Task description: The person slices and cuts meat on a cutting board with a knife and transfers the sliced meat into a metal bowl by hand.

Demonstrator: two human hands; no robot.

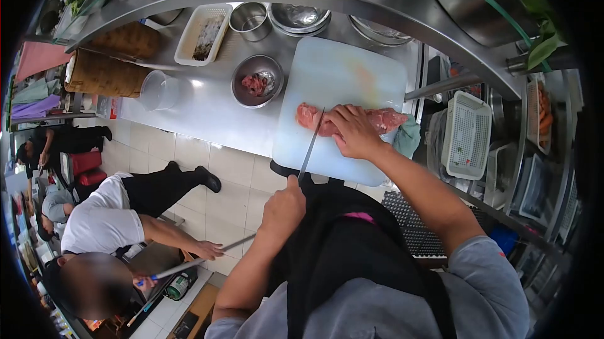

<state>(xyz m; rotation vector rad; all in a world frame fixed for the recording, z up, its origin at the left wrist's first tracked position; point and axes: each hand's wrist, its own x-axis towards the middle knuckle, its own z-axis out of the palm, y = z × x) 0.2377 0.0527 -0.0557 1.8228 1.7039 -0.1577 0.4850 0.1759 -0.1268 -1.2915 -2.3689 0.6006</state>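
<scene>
A long piece of raw meat (384, 120) lies across the lower part of a white cutting board (343, 65). My right hand (355, 130) rests palm down on it, fingers curled over the middle and pressing it to the board. In my left hand (283, 208) is the handle of a knife (308, 152), gripped in a closed fist. The blade points away from me, its tip end at the meat just left of my right fingers. How deep the edge sits in the meat I cannot tell. A green cloth (407, 136) lies by the meat's right end.
Left of the board stands a metal bowl (239, 90) with cut meat inside. Behind it are a white basket (220, 37), a steel pot (250, 19) and stacked bowls (299, 32). A steel shelf overhangs the counter. A co-worker (104, 213) at lower left holds a long pole (236, 243) near my left arm.
</scene>
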